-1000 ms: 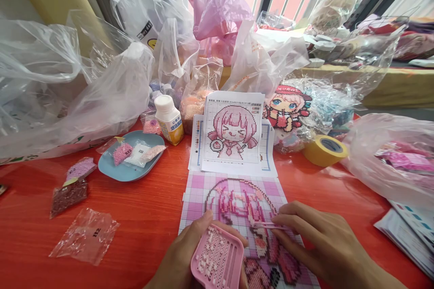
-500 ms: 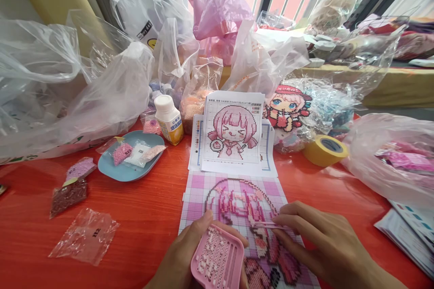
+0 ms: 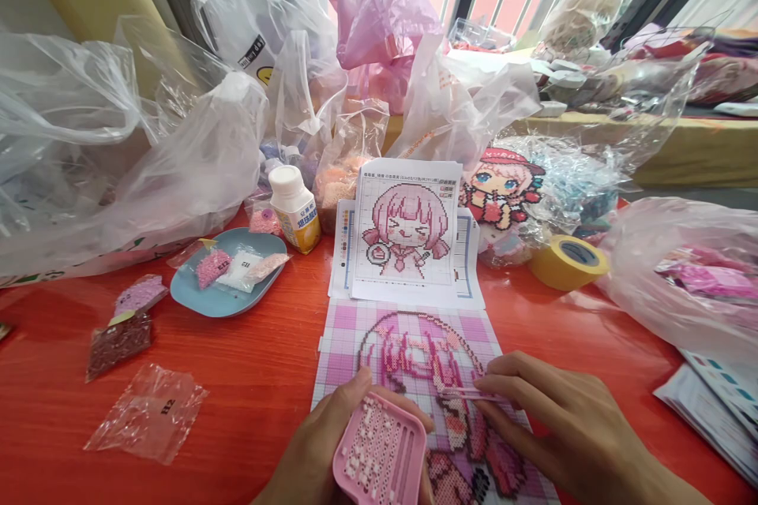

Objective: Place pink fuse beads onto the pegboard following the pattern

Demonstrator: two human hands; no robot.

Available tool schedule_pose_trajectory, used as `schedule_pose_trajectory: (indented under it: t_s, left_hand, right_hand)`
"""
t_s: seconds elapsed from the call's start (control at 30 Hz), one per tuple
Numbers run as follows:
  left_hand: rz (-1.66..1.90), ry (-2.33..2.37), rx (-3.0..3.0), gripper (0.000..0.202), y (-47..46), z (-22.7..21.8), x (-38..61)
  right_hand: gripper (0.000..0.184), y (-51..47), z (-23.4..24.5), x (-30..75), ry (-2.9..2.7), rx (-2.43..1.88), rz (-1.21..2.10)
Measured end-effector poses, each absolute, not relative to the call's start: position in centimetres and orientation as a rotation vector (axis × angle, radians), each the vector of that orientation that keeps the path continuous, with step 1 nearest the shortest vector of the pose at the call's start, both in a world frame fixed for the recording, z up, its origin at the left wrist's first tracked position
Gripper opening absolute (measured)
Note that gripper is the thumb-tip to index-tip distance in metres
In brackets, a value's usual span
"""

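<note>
My left hand (image 3: 323,442) grips a pink bead tray (image 3: 380,454) with grooves, tilted toward me; white beads lie mostly in its left part. In my right hand (image 3: 550,402) are pink tweezers (image 3: 470,394), pinched between thumb and fingers. Their tips touch or hover just above the pegboard (image 3: 343,331); whether a bead sits between them is too small to tell. On the board is a part-filled bead picture with a dark outline and pink hair. Behind it leans a printed pattern sheet (image 3: 408,233) showing a pink-haired figure. Both hands cover parts of the board.
On the red table (image 3: 249,402), a blue plate (image 3: 228,308) holds small bead bags. Further bead bags (image 3: 121,339) and a flat clear bag (image 3: 151,414) lie at left. A white bottle (image 3: 293,209), yellow tape roll (image 3: 568,262), finished bead figure (image 3: 502,188) and plastic bags surround the back.
Almost nothing differs. Both hands, the bead tray and the tweezers stay in nearly the same place over the pegboard.
</note>
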State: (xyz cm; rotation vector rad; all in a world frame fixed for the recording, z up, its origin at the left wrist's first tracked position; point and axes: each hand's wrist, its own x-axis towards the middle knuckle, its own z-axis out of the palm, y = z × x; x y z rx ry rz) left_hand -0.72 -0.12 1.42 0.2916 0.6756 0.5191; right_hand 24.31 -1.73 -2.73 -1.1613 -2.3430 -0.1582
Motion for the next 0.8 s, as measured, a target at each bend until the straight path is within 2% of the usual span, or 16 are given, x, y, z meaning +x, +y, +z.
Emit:
schedule_pose_trajectory:
  t_s: [0.6, 0.8]
  left_hand:
    - [0.518, 0.663, 0.266, 0.066, -0.16, 1.68, -0.79]
    - [0.531, 0.645, 0.301, 0.054, -0.11, 1.43, -0.85]
  right_hand:
    - [0.011, -1.67, -2.85, 24.32, -2.353, -1.161, -0.147]
    - [0.01, -1.77, -2.61, 24.14, -2.319, -1.167, -0.151]
